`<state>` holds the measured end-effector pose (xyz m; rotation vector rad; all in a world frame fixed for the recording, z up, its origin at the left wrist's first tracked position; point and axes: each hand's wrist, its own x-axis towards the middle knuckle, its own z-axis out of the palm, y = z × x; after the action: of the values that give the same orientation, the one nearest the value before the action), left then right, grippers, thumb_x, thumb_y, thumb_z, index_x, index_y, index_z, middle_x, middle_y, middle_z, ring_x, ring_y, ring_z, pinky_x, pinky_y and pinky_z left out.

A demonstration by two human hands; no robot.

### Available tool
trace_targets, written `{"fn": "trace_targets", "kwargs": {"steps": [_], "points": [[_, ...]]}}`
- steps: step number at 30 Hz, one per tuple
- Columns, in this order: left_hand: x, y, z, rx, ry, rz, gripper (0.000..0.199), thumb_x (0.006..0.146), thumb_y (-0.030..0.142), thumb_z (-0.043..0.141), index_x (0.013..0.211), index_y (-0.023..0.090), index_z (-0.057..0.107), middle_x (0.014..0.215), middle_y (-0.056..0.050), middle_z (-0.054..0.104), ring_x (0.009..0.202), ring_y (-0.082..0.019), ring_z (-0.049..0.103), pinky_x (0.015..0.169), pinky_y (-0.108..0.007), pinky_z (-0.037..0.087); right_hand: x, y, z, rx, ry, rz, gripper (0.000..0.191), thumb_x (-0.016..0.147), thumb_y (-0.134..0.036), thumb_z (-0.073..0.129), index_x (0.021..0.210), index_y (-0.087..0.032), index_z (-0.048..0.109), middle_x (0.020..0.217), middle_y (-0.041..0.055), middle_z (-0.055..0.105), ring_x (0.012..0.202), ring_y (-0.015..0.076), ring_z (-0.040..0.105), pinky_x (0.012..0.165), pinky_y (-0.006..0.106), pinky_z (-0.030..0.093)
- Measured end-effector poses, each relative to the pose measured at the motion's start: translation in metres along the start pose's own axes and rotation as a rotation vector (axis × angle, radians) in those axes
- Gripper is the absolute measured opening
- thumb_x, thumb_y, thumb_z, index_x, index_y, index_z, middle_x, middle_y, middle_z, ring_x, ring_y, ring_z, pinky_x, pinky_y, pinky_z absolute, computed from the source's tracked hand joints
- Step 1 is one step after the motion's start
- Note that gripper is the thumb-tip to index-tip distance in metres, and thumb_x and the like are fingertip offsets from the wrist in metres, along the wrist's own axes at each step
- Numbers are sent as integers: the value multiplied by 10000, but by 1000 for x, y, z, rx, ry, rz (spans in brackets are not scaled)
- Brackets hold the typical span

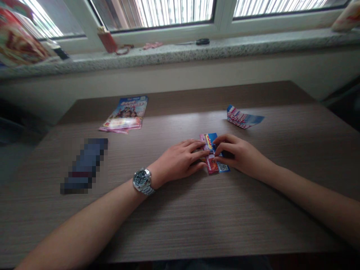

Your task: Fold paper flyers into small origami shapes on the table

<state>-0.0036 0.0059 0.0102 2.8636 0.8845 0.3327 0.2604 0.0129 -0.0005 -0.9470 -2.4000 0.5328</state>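
Observation:
A small colourful folded paper [213,165] with printed pictures and a QR code lies flat on the brown table. My left hand [184,159], with a silver watch on its wrist, rests palm down on the paper's left part, fingers spread. On the right side of the paper, my right hand [236,153] touches it with bent fingertips, the fingers apart. Whether those fingertips pinch an edge is too small to tell.
A stack of printed leaflets [128,112] lies at the back left of the table [168,225]. Nearer on the left is a blurred dark object [87,165]. A bent leaflet piece [243,119] sits behind my right hand. A screwdriver [202,41] lies on the windowsill.

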Motion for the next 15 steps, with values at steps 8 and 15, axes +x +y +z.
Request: {"fn": "trace_targets", "kwargs": {"steps": [8, 15], "points": [[0, 0, -1, 19, -17, 3, 442, 1055, 426, 462, 1440, 232, 557, 1523, -106, 510, 1388, -270, 502, 1192, -459, 403, -14, -6, 0, -10, -36, 18, 72, 914, -262, 700, 972, -231, 672, 1278, 108, 612, 1140, 251, 641, 978, 402, 532], [0, 0, -1, 6, -4, 2, 443, 1055, 435, 460, 1442, 240, 552, 1525, -106, 507, 1392, -270, 500, 1176, -459, 422, -21, -10, -2, 6, -64, 31, 177, 899, -323, 725, 1050, -245, 676, 1356, 105, 599, 1207, 259, 628, 1030, 410, 522]]}}
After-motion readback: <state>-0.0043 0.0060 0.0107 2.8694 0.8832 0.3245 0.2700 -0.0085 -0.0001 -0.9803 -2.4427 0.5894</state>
